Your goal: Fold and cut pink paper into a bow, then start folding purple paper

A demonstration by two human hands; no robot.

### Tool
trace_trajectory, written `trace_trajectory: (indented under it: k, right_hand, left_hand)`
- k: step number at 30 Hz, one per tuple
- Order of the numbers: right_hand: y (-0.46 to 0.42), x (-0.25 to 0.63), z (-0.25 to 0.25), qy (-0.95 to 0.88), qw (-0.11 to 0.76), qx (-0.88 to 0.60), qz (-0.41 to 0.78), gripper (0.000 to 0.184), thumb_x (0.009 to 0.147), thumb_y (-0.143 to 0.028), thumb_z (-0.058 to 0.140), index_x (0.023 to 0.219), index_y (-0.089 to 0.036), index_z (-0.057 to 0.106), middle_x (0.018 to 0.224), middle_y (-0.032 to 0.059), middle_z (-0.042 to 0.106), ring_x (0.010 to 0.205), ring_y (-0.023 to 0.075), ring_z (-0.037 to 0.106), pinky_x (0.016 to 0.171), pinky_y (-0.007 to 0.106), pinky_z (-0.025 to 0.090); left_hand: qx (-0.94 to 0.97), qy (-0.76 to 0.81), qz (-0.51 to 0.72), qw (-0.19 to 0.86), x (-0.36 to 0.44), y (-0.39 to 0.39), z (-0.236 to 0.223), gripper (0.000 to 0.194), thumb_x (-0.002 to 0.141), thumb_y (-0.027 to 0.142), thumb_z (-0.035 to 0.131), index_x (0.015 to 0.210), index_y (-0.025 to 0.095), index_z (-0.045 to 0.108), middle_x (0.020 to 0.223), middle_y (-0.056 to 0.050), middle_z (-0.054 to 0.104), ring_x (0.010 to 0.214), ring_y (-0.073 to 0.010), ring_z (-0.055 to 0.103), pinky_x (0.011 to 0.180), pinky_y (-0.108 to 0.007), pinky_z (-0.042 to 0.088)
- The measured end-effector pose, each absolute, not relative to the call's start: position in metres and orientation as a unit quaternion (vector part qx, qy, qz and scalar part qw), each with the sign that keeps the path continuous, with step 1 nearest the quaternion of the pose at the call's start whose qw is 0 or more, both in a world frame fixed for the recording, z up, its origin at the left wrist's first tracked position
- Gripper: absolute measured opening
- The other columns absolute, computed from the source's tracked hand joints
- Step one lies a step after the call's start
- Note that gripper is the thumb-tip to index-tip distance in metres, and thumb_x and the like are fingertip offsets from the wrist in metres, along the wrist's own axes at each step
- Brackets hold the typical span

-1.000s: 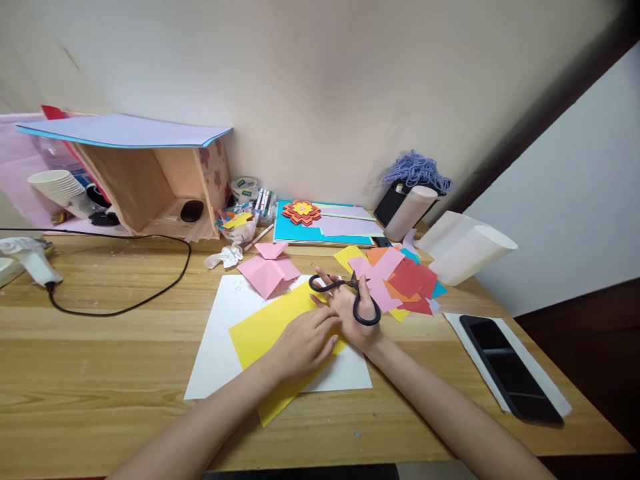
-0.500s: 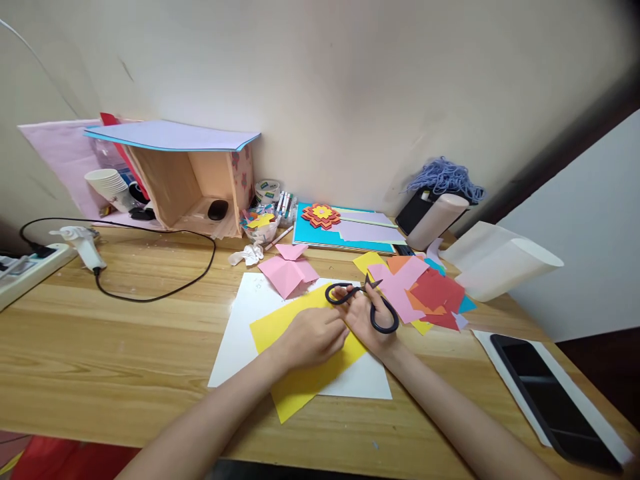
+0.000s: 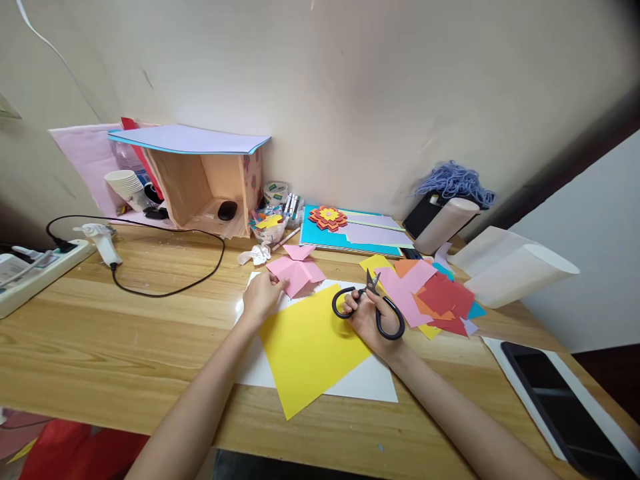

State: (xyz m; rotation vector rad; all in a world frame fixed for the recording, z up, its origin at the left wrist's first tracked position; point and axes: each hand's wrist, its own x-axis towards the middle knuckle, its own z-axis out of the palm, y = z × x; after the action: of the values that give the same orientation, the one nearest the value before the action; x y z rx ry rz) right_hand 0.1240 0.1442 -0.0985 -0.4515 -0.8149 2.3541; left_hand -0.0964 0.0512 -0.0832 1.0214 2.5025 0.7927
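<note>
My right hand (image 3: 375, 323) holds black-handled scissors (image 3: 371, 283), blades spread and pointing away from me. It rests over the right corner of a square yellow sheet (image 3: 313, 353). Under that sheet lies white paper (image 3: 360, 383), turned at a different angle. My left hand (image 3: 263, 298) is at the lower left edge of a folded pink paper (image 3: 295, 272), thumb and finger pinched together on that edge. Its other fingers are curled and partly hidden.
Right of the scissors lie colored paper scraps (image 3: 440, 297). A layered paper flower (image 3: 327, 217) rests on a blue folder (image 3: 317, 237). A glue gun (image 3: 103, 245) with a looped cord is at left. Also present are an open box (image 3: 210, 180), a paper roll (image 3: 530, 273) and a phone (image 3: 555, 393).
My left hand has moved left and away from me, from beside the right hand to the pink paper, uncovering the yellow sheet. The right hand still holds the scissors. The view has shifted slightly left.
</note>
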Motion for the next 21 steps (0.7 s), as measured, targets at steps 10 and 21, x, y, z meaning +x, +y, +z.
trace_trajectory:
  k: [10, 21]
  right_hand:
    - [0.147, 0.129, -0.091, -0.383, 0.349, -0.187, 0.834, 0.017, 0.078, -0.036, 0.049, 0.072, -0.02, 0.051, 0.063, 0.0001, 0.044, 0.06, 0.0147, 0.047, 0.061, 0.031, 0.043]
    - [0.166, 0.14, -0.078, -0.541, 0.415, -0.213, 0.7, 0.025, 0.066, -0.026, 0.07, 0.071, -0.021, 0.045, 0.089, 0.0034, 0.063, 0.063, 0.0126, 0.055, 0.059, 0.028, 0.044]
  left_hand:
    - [0.403, 0.647, 0.632, 0.14, -0.081, 0.059, -0.069, 0.019, 0.075, 0.029, 0.055, 0.088, 0.016, 0.057, 0.087, -0.005, 0.063, 0.081, -0.0163, 0.059, 0.076, -0.027, 0.045]
    - [0.431, 0.525, 0.574, 0.457, -0.076, 0.042, -0.041, 0.02, 0.068, 0.033, 0.067, 0.078, 0.017, 0.066, 0.074, -0.001, 0.062, 0.064, -0.0108, 0.053, 0.058, -0.019, 0.039]
